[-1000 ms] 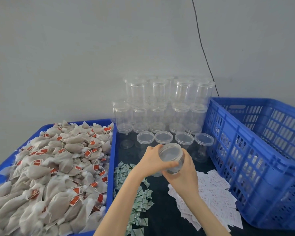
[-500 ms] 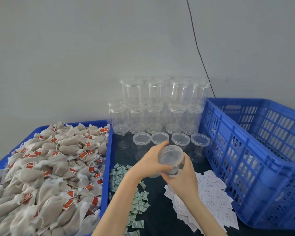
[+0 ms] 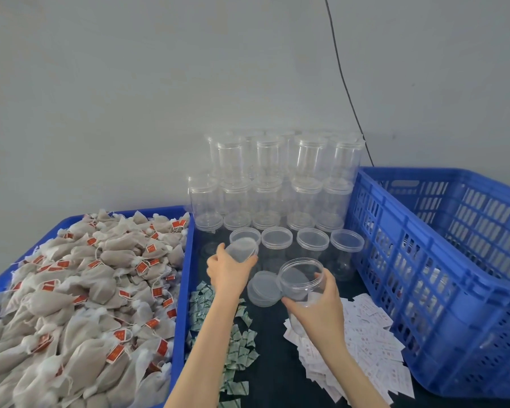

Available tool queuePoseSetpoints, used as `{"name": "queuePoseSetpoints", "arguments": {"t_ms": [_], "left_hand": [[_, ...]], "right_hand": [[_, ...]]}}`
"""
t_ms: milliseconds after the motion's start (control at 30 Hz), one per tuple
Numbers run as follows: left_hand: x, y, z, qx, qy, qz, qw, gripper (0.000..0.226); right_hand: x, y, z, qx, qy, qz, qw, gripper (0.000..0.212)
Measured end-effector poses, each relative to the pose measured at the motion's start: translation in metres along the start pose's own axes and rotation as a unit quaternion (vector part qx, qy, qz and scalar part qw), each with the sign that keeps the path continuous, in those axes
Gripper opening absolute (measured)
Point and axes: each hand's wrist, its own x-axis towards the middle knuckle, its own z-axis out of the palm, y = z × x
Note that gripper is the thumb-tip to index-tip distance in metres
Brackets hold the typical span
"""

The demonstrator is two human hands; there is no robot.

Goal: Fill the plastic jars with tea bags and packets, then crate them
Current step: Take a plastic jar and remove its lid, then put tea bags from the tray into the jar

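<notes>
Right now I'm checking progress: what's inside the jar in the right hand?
Nothing visible: the open jar in the right hand looks clear and empty. Its base is hidden by fingers.

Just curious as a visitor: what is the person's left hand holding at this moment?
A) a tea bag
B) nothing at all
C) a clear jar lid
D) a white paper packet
C: the left hand grips a clear round lid lifted off, while the right hand holds the open jar, which has no lid on it.
</notes>
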Motion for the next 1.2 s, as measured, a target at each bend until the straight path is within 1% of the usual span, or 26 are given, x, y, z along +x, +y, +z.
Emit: {"name": "queuePoseSetpoints", "arguments": {"t_ms": [67, 167, 267, 367, 500, 600, 667, 733, 800, 900, 1000, 1133, 1200], "left_hand": [[0.005, -0.010, 0.004, 0.030, 0.047, -0.019, 0.998, 0.083], [0.012, -0.027, 0.015, 0.069, 0.076, -0.028, 0.994, 0.079], [0.017, -0.044, 0.027, 0.124, 0.052, -0.037, 0.990, 0.078], [0.021, -0.055, 0.036, 0.180, 0.022, -0.026, 0.983, 0.081], [0.025, -0.061, 0.043, 0.207, -0.019, 0.000, 0.978, 0.089], [0.025, -0.059, 0.045, 0.207, -0.024, 0.003, 0.978, 0.089], [0.026, -0.059, 0.044, 0.206, -0.008, 0.002, 0.978, 0.085], [0.026, -0.061, 0.043, 0.214, -0.003, 0.010, 0.977, 0.079], [0.028, -0.064, 0.042, 0.185, -0.016, 0.025, 0.982, 0.067], [0.026, -0.064, 0.038, 0.208, -0.017, 0.020, 0.978, 0.051], [0.021, -0.057, 0.035, 0.198, -0.021, 0.053, 0.979, 0.046], [0.015, -0.032, 0.024, 0.222, 0.027, 0.107, 0.969, 0.051], [0.014, -0.015, 0.012, 0.235, 0.046, 0.143, 0.960, 0.054]], "right_hand": [[0.002, 0.003, 0.001, 0.012, 0.001, 0.005, 1.000, 0.090], [0.002, 0.008, 0.005, 0.016, -0.005, 0.000, 1.000, 0.089], [0.002, 0.013, 0.008, 0.013, -0.021, -0.006, 1.000, 0.093], [0.002, 0.015, 0.008, 0.014, -0.037, -0.018, 0.999, 0.092], [-0.001, 0.013, 0.008, 0.012, -0.058, -0.022, 0.998, 0.091], [-0.005, 0.008, 0.010, 0.008, -0.069, -0.023, 0.997, 0.090], [-0.008, 0.006, 0.012, 0.004, -0.076, -0.026, 0.997, 0.088], [-0.011, 0.006, 0.015, -0.001, -0.092, -0.024, 0.996, 0.089], [-0.013, 0.006, 0.017, -0.004, -0.108, -0.019, 0.994, 0.095], [-0.015, 0.006, 0.020, -0.004, -0.121, -0.016, 0.993, 0.097], [-0.017, 0.002, 0.024, -0.001, -0.125, -0.013, 0.992, 0.096], [-0.018, -0.007, 0.031, 0.035, -0.121, -0.001, 0.992, 0.085], [-0.015, -0.013, 0.036, 0.062, -0.120, 0.008, 0.991, 0.083]]}}
